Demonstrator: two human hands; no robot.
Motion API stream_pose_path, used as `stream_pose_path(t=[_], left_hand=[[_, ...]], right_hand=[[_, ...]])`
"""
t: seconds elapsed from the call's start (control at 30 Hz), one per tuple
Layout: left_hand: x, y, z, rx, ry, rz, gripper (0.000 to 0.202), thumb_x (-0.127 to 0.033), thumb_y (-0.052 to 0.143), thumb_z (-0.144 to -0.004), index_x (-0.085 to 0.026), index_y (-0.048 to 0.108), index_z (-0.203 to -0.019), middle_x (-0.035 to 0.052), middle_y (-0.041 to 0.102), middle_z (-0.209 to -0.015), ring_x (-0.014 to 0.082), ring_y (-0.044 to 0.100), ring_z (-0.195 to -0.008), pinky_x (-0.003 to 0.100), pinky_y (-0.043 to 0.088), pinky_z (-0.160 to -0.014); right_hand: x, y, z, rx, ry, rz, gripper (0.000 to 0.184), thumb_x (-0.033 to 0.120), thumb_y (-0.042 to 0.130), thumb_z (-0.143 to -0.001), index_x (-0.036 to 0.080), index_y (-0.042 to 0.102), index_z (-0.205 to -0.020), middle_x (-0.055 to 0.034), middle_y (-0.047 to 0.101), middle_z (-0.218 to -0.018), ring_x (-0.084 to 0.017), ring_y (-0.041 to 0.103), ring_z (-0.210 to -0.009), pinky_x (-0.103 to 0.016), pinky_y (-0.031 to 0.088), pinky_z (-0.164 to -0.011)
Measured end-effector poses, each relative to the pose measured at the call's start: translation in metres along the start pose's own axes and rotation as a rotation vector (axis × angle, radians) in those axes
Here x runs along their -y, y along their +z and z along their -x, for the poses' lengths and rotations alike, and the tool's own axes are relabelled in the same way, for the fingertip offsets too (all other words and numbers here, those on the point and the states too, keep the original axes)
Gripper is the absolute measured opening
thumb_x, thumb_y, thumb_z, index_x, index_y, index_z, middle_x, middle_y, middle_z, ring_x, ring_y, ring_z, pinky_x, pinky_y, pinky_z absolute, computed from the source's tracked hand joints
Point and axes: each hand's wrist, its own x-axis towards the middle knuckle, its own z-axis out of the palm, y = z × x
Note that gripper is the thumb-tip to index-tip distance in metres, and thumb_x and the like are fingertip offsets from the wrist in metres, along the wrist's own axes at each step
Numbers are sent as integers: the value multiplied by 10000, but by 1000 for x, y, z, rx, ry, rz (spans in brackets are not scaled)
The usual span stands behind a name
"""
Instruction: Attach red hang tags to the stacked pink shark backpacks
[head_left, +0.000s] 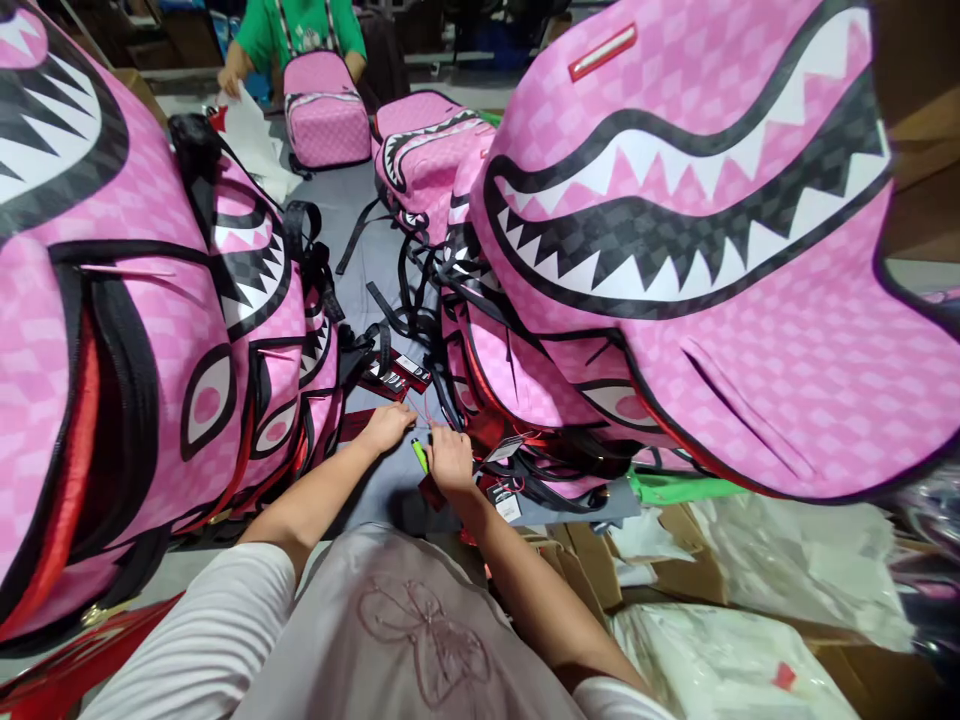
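Close together over the grey tabletop (pixel 375 495), my two hands work among hang tags. My left hand (pixel 388 426) is closed, fingertips pinched at a thin red cord (pixel 426 405). A small lime-green tool (pixel 420 456) sticks out of my closed right hand (pixel 451 458); its exact kind is hidden by my fingers. Black and red hang tags (pixel 411 370) with white labels lie just beyond my fingers. Another white-labelled tag (pixel 505 502) hangs right of my right hand. Pink checkered shark-mouth backpacks flank both hands, a left one (pixel 176 310) and a large right one (pixel 600 240).
Across the table, a person in a green shirt (pixel 259 35) stands behind an upright pink backpack (pixel 328 115), one hand by white paper (pixel 259 140). Black straps (pixel 405 300) trail over the middle. Cardboard boxes (pixel 679 550) and plastic-wrapped packs (pixel 720 660) sit at lower right.
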Motion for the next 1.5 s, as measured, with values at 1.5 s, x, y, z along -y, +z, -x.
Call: stream_pose_path(t=[1.5], left_hand=[[-254,-140,-33,-370,195,-135,364,-368,423,-998,-241,719,-1170,112,713,-944,251,684,-883,324,432,-730]], right_hand=[[-184,-161,100,-1140,367,-860,288,251,441,-781,172,672,-934,-47,713,-893,-182,626,-844,-344,527,-830]])
